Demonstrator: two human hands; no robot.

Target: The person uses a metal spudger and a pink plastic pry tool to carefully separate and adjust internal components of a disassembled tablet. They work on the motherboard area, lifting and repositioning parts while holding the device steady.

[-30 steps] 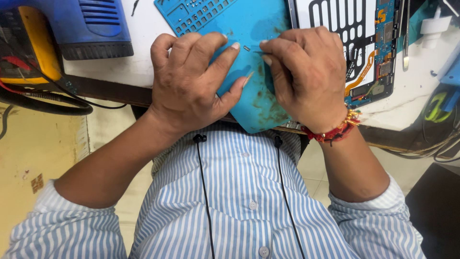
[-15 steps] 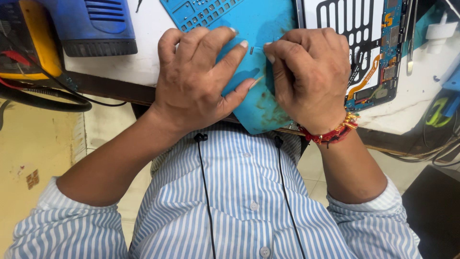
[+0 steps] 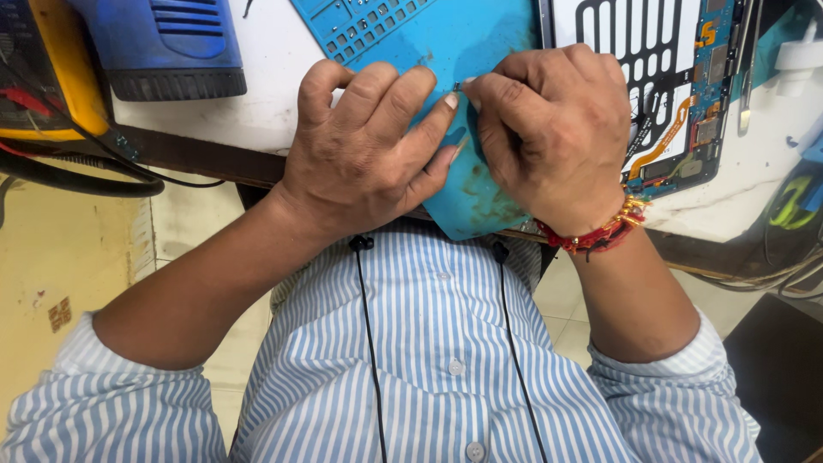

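Note:
My left hand point(image 3: 369, 141) and my right hand point(image 3: 553, 129) rest side by side on a blue work mat point(image 3: 467, 39) at the near edge of a white bench. Their fingertips meet over a tiny dark part point(image 3: 458, 86), pinched between the left index finger and the right thumb and fingers. Most of that part is hidden by the fingers. A red thread band point(image 3: 596, 236) circles my right wrist. Just right of my right hand lies an opened tablet point(image 3: 677, 77) with its white inner frame and circuit boards showing.
A blue hot-air unit point(image 3: 176, 43) and a yellow meter point(image 3: 47, 69) with dark cables point(image 3: 86, 180) stand at the left. Tweezers point(image 3: 747, 60) and a white bottle point(image 3: 797, 56) lie at the far right. My striped shirt fills the lower frame.
Both hands have stayed together on the mat with only small finger shifts around the tiny part. The view has drifted slightly, so the bench sits a little lower in frame.

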